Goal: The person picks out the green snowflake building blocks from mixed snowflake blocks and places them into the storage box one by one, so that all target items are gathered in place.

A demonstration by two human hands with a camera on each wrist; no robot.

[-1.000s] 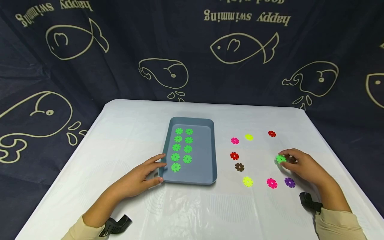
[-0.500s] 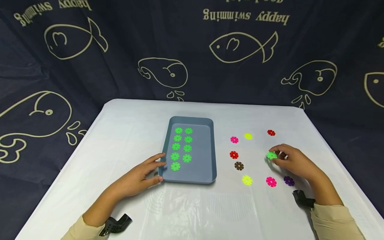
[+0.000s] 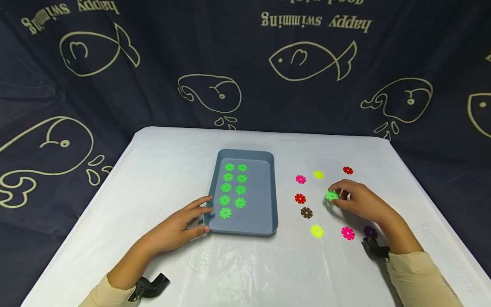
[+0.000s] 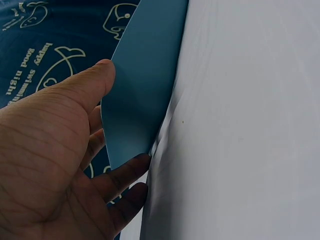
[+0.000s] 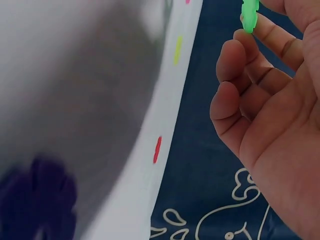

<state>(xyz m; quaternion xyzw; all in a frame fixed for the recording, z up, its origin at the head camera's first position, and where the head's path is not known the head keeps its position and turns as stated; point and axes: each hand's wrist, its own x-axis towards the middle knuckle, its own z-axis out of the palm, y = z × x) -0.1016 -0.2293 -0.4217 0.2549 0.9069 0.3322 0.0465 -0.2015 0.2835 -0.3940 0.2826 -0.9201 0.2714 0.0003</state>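
Head view: the right hand [image 3: 360,201] pinches a bright green plastic gear-shaped disc [image 3: 331,195] in its fingertips, just above the white cloth-covered table [image 3: 161,170], among loose red, pink, yellow, brown and purple discs; the left hand [image 3: 180,226] rests with straight fingers against the near left corner of the grey-blue rectangular plastic tray [image 3: 268,192], which holds nine green discs in two columns. Left wrist view: thumb and fingers lie open on the tray's [image 4: 145,85] outer wall, touching it, not curled round it. Right wrist view: the green disc [image 5: 249,14] shows edge-on at the top, clamped between fingertips, other fingers [image 5: 235,95] loosely curled, a blurred purple disc [image 5: 37,200] lying on the table below.
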